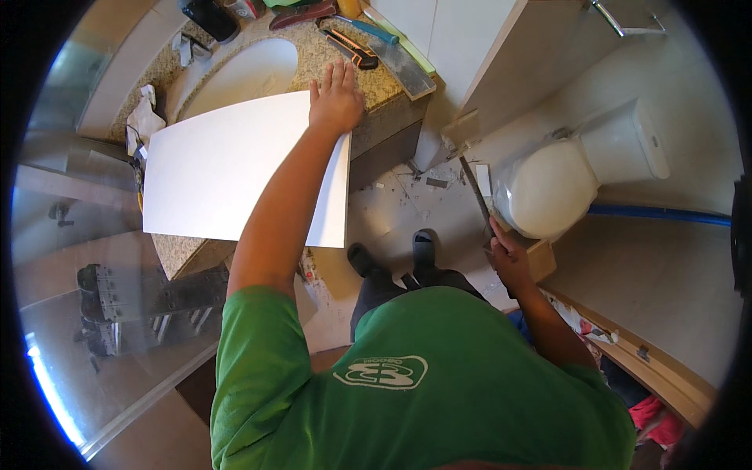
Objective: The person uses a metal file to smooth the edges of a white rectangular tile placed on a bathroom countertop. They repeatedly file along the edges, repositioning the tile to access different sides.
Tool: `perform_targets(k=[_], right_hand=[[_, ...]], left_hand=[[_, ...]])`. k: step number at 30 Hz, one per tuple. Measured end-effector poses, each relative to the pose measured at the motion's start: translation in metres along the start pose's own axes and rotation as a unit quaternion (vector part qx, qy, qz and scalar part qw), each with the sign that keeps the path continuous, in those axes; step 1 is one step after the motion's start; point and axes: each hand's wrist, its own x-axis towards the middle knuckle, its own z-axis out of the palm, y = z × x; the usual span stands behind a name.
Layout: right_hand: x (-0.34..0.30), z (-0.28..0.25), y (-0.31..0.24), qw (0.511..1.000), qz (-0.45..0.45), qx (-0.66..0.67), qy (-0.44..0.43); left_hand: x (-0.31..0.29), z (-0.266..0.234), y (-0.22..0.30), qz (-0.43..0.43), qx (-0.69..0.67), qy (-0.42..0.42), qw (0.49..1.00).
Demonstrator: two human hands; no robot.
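Note:
A white board (211, 168) lies across the stone countertop and partly over the sink basin. My left hand (337, 106) rests flat on its far right corner, fingers stretched past the edge towards a black and orange utility knife (354, 53). Low at my right side, my right hand (509, 258) is closed around one end of a long, narrow dark strip (475, 188). Seen nearly edge-on, its exact kind is unclear. The strip points away from me, towards the cabinet's foot.
A metal straightedge (403, 69) and a blue-handled tool (376, 31) lie on the countertop (176, 252) near the knife. The toilet (548, 188) stands to the right, with offcuts (437, 183) scattered on the floor. Glass panels (117, 313) are on the left.

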Motion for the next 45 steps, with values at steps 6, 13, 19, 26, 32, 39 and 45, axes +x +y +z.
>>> perform_targets(k=[6,13,19,26,32,39,45], right_hand=[[-0.011,-0.003,0.001,0.993,0.065,0.09,-0.025],[0.013,0.011,0.006,0.995,0.029,0.068,-0.07],[0.035,0.01,0.0,0.993,0.016,0.087,-0.084],[0.058,0.003,-0.012,0.995,-0.016,0.008,-0.099],[0.072,0.0,-0.017,0.992,-0.037,0.023,-0.118],[0.074,-0.009,-0.033,0.988,0.042,0.045,-0.14],[0.071,-0.011,-0.056,0.979,0.063,0.063,-0.182]], left_hand=[[0.008,0.001,0.006,-0.052,-0.008,-0.002,0.999],[-0.045,-0.007,0.014,-0.03,0.006,-0.017,0.999],[-0.126,-0.015,0.022,-0.024,0.0,-0.024,0.999],[-0.225,-0.034,0.032,-0.018,-0.001,-0.052,0.998],[-0.303,-0.036,0.037,-0.013,0.03,-0.07,0.997],[-0.395,-0.019,0.005,-0.097,0.029,-0.015,0.995],[-0.403,0.014,-0.044,-0.446,-0.263,-0.134,0.845]])
